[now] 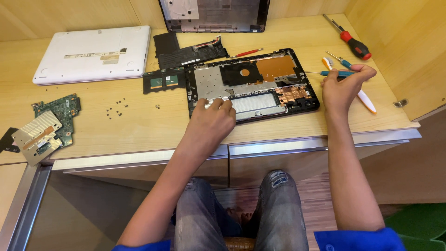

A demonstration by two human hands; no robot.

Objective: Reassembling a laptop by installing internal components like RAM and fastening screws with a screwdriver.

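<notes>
Centre of frame: opened laptop base (253,83), black shell, lying flat on the wooden desk (139,125), internals up. Copper foil patches show at its upper right and right; a bare metal plate sits at its left.

Left hand (211,122): fingers curled loosely, tips pressing on the front edge of the base at lower centre. It holds nothing; the placement reads as bracing the shell so it does not slide.

Right hand (341,86): at right of frame, closed around a blue-handled screwdriver (332,73). The shaft lies nearly level and points left, its tip over the right edge of the base near the copper foil. The grip is narrow, a pinch by the fingertips, which suits fine turning.

Just beyond the right hand: a second small blue screwdriver (338,59) and a white-and-orange brush (364,98), partly hidden under the hand. Upper right: a red-handled screwdriver (355,44), apart from the others.

Above the base, touching or nearly so: a flat black battery pack (186,51) and a slim red tool (247,53). Left of the base: a small green board (163,81). Centre left: loose dark screws (118,108), scattered. Upper left: a closed white laptop (93,53). Lower left: a green circuit board with a metal heatsink (44,132). Top centre: a removed black cover (213,15), cut off by the frame.
</notes>
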